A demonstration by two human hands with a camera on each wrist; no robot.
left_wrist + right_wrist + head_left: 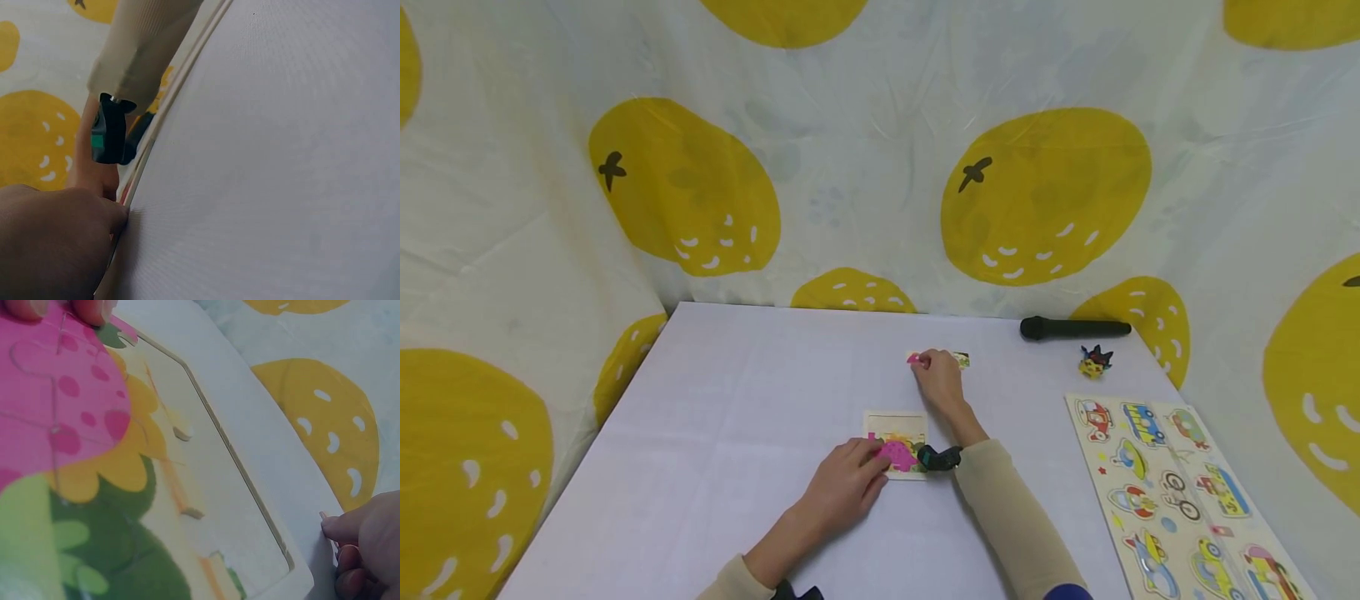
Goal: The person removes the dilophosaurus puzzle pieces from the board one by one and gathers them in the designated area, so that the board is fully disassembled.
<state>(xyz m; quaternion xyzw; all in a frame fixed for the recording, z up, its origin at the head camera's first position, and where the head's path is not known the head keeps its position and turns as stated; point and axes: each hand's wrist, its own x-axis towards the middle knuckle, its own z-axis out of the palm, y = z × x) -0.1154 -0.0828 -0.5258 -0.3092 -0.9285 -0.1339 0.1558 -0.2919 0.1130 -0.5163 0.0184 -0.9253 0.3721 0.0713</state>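
A small wooden jigsaw puzzle with a pink dotted picture lies in its shallow frame on the white table. Pieces fill its near part, while the bare tray bottom shows along the far side. My left hand rests its fingertips on the left edge of the puzzle. Farther back, my right hand pinches a thin puzzle piece between thumb and fingers. Beside those fingertips shows a pink patch, and another loose piece lies just right of the hand, partly hidden by it.
On the right side of the table lies a large wooden board with vehicle pictures. Behind it are a small dark-and-yellow figurine and a black microphone. A fruit-patterned curtain hangs at the table's back edge.
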